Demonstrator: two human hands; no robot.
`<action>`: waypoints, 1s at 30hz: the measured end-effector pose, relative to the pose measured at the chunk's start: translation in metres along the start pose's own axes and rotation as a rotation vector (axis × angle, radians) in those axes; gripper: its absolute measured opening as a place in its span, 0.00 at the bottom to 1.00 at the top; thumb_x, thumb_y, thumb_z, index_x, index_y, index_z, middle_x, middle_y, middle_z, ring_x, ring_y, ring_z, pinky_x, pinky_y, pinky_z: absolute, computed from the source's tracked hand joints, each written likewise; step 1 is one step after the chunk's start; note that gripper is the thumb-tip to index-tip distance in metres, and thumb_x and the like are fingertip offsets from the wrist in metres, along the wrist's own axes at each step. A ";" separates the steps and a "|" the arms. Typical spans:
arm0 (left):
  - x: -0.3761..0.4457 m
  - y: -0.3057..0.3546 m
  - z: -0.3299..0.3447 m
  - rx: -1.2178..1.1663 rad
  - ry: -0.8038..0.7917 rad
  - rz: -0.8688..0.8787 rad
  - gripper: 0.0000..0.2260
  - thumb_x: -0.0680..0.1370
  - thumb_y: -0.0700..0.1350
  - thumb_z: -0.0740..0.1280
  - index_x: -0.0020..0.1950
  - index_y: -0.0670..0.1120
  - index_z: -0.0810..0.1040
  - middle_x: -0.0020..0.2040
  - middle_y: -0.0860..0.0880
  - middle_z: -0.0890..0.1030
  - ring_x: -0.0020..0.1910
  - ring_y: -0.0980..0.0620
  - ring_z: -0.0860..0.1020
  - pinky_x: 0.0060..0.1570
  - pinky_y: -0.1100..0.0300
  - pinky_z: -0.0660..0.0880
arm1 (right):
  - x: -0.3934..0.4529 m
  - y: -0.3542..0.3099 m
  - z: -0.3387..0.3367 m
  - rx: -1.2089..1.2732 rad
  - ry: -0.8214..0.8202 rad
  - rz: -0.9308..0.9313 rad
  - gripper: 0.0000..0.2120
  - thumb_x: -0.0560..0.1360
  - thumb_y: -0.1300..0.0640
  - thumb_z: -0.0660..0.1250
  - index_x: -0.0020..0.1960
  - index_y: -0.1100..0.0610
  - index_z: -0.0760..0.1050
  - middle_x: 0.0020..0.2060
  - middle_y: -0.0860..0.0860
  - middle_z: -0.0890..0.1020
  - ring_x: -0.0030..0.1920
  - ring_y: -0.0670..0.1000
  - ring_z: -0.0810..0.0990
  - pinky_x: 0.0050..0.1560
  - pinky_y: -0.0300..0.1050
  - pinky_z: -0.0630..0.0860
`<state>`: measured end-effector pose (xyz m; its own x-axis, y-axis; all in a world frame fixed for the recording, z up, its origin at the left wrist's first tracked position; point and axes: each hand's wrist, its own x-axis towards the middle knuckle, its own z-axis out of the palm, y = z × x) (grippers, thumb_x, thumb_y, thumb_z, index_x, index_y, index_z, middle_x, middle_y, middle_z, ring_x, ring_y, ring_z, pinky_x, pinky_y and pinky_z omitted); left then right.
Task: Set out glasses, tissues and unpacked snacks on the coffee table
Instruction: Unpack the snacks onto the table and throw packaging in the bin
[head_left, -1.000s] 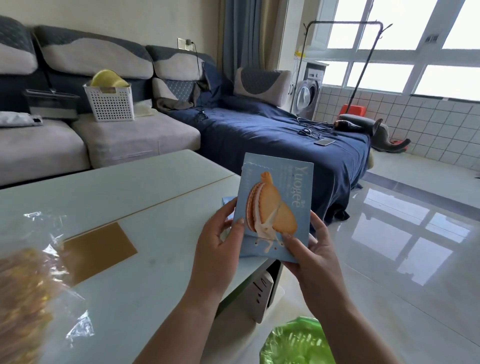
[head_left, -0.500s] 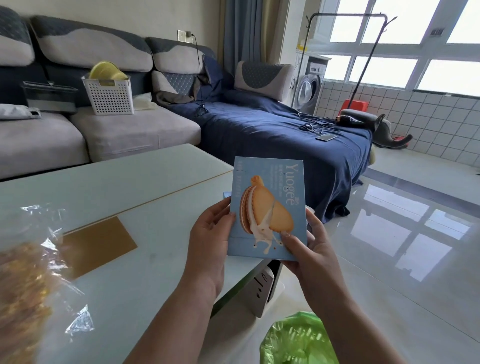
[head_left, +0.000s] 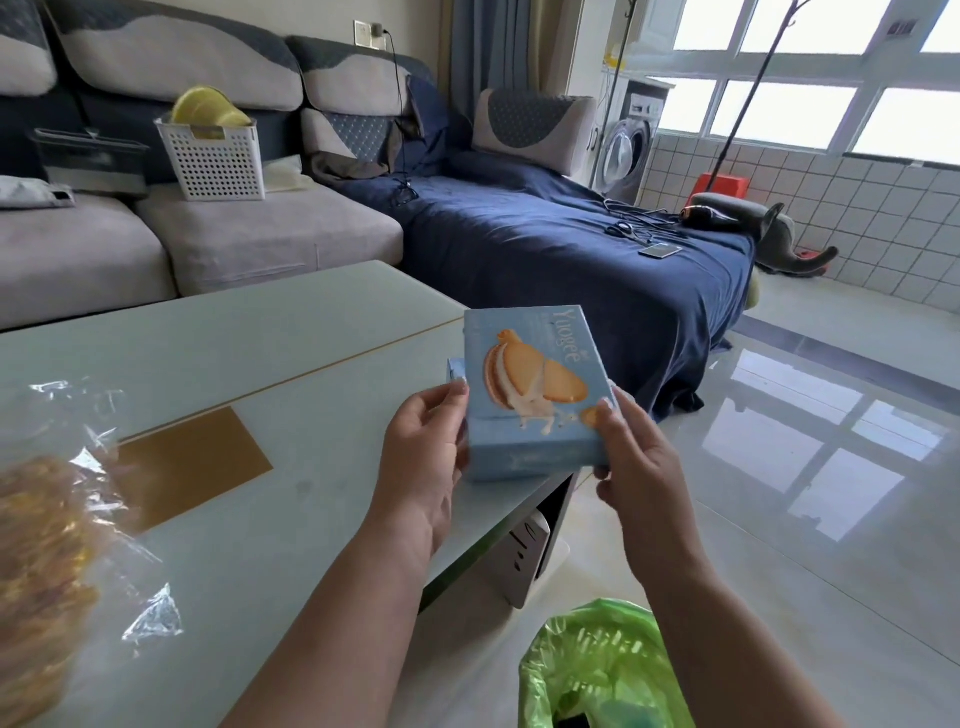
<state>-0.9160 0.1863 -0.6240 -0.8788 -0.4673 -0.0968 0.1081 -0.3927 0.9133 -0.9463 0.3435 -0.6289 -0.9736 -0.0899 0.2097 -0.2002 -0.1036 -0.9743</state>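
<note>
— What does the room show?
— A pale coffee table (head_left: 249, 364) with a gold inlay stands before a grey sofa (head_left: 208, 244) and a navy-covered daybed (head_left: 545, 244); glossy floor tiles mirror the windows.

— And the containers?
— A white perforated basket (head_left: 213, 161) on the sofa holds something yellow. A clear bag of golden snacks (head_left: 47, 545) lies on the table's near left. A green plastic bag (head_left: 597, 665) sits on the floor.

— The hands?
— Left hand (head_left: 421, 457) and right hand (head_left: 639, 457) both grasp a blue biscuit box (head_left: 530, 395), tilted above the table's right corner.
</note>
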 end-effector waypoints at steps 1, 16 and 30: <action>0.000 -0.002 0.000 0.090 -0.022 0.040 0.03 0.78 0.48 0.65 0.48 0.50 0.78 0.41 0.50 0.83 0.45 0.50 0.81 0.45 0.56 0.78 | 0.004 -0.001 0.000 0.002 0.041 0.004 0.10 0.80 0.55 0.59 0.54 0.46 0.78 0.29 0.36 0.79 0.28 0.35 0.74 0.28 0.27 0.68; 0.011 -0.015 -0.010 0.508 -0.073 0.148 0.17 0.78 0.47 0.65 0.67 0.47 0.74 0.57 0.52 0.80 0.51 0.59 0.76 0.49 0.67 0.73 | 0.023 0.024 0.006 -0.124 0.112 0.206 0.09 0.76 0.48 0.65 0.46 0.52 0.78 0.37 0.48 0.77 0.37 0.44 0.76 0.36 0.40 0.74; -0.071 0.087 -0.098 0.457 -0.013 0.416 0.07 0.77 0.44 0.66 0.53 0.54 0.77 0.52 0.54 0.82 0.49 0.63 0.79 0.47 0.69 0.73 | -0.051 -0.031 0.097 -0.199 -0.142 -0.162 0.10 0.77 0.52 0.64 0.57 0.41 0.76 0.46 0.48 0.79 0.42 0.38 0.76 0.47 0.41 0.73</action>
<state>-0.7986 0.1074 -0.5770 -0.8117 -0.4975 0.3061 0.2356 0.2006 0.9509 -0.8794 0.2550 -0.6009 -0.9049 -0.2272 0.3598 -0.3831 0.0669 -0.9213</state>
